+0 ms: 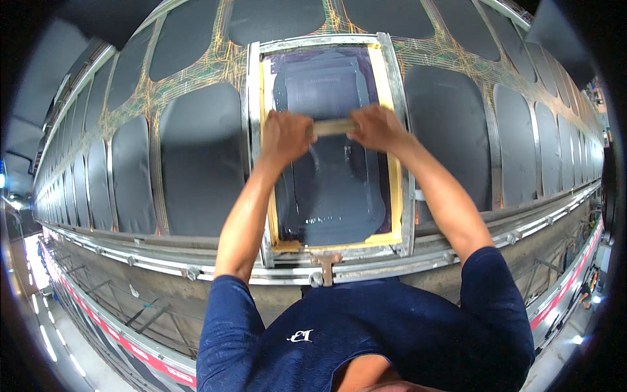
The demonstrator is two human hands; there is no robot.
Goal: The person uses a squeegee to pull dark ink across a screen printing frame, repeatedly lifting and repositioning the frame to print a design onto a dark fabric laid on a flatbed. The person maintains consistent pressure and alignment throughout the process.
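Observation:
Both my arms reach forward over a metal-edged printing screen (253,85). My left hand (285,137) grips the left end of a squeegee (333,127) with a light wooden-looking handle. At its right end, my right hand (382,130) closes around the same bar. The squeegee lies across the dark mesh (330,176) of the screen, and its lower edge is hard to make out. Yellow tape (396,215) lines the inside of the frame. Wet-looking dark streaks and small pale specks show on the mesh.
Rows of dark rounded panels (202,150) lie on the long table to either side and beyond the screen. Thin coloured lines cross the gaps between them. A metal rail (157,262) with several bolts runs along the near edge, and a rusty bracket (326,262) sits at the frame's near end.

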